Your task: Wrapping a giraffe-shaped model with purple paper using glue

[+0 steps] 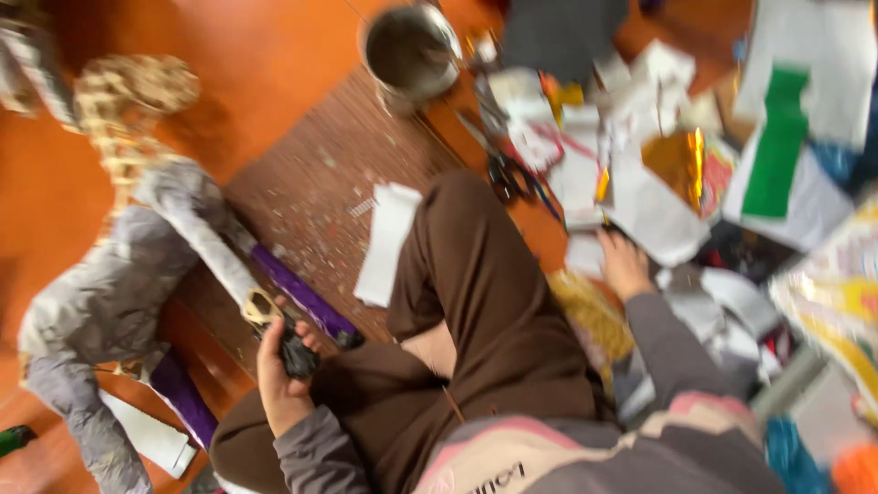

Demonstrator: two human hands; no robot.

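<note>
I sit cross-legged on the floor in brown trousers (476, 302). My left hand (282, 370) is closed around a small dark crumpled lump (297, 352), right at the end of a limb of a grey paper-covered figure (137, 265) lying at the left. The figure has a woven wicker-like head (128, 101). My right hand (625, 263) reaches out to the right and rests with fingers spread on a heap of white and torn paper scraps (631, 183). The picture is blurred by motion.
A metal pot (410, 53) stands at the top centre. A white paper strip (384, 242) lies on a brown mat (320, 183). Purple rolls (302, 293) lie under the figure. Scissors (508, 174), gold foil (681, 160) and a green-and-white sheet (782, 146) lie at the right.
</note>
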